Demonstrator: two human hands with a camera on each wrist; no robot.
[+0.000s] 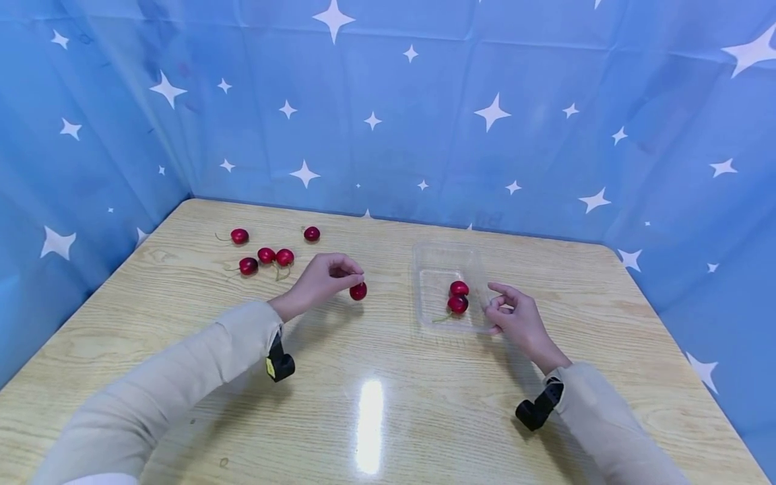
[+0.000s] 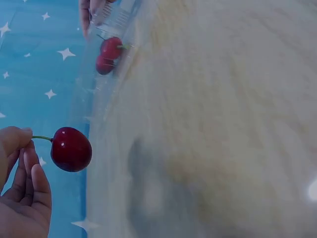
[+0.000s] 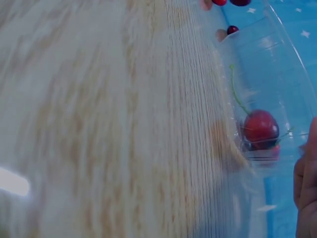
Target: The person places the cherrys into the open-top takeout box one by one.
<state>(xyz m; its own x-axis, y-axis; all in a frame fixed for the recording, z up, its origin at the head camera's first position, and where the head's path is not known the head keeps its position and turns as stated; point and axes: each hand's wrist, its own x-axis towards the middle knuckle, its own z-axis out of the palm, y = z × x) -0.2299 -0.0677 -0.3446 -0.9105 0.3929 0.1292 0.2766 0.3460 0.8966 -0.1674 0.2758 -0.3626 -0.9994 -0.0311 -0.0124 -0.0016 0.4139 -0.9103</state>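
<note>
My left hand (image 1: pixel 324 279) pinches a dark red cherry (image 2: pixel 71 149) by its green stem, and the fruit hangs below the fingertips over the middle of the table. To its right stands a clear plastic box (image 1: pixel 422 289). Inside are two cherries (image 1: pixel 458 305) near its right side, one against the other, a stem trailing toward the front. My right hand (image 1: pixel 518 322) grips the box's right edge between thumb and fingers. In the right wrist view only part of those fingers (image 3: pixel 308 183) shows, at the end of the box.
Several loose cherries lie at the table's back left: a touching pair (image 1: pixel 284 257), a darker one (image 1: pixel 248 266) beside it, another cherry (image 1: pixel 239 236) behind, and one (image 1: pixel 312 234) apart. Blue star-patterned cloth (image 1: pixel 388 162) hangs behind the wooden table (image 1: pixel 424 411).
</note>
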